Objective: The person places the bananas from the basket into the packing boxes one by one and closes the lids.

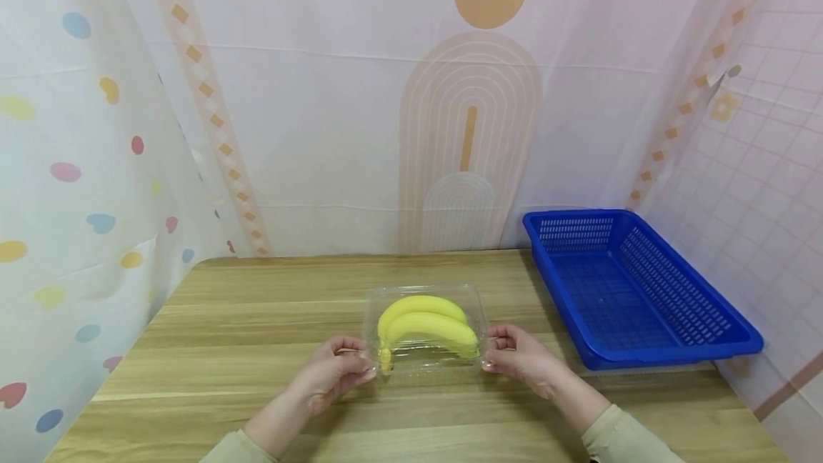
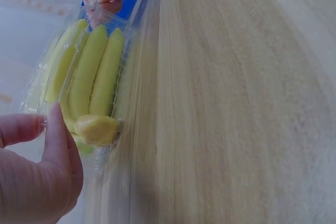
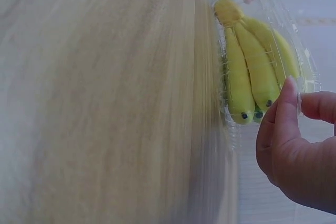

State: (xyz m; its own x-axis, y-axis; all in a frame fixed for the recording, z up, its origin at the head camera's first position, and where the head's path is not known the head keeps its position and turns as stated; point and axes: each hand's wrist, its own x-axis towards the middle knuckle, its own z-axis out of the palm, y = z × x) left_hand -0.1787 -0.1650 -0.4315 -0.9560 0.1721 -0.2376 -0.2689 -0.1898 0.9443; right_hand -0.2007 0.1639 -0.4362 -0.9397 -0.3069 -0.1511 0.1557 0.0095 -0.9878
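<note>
A clear plastic clamshell box [image 1: 424, 291] sits near the middle of the wooden table, with a bunch of yellow bananas [image 1: 431, 324] inside it. At the box's left front corner, my left hand [image 1: 337, 370] pinches the edge between thumb and fingers. My right hand [image 1: 524, 359] pinches the opposite corner in the same way. Seen from the left wrist, the bananas [image 2: 86, 72] lie side by side under the transparent lid. The right wrist view shows the dark tips of the bananas [image 3: 249, 72] and their joined stem end. Whether the lid is fully closed I cannot tell.
A blue plastic basket [image 1: 643, 299] with slotted walls stands at the right of the wooden table [image 1: 257, 320], against the side curtain. Patterned curtains [image 1: 308, 127] hang behind the table and on both sides.
</note>
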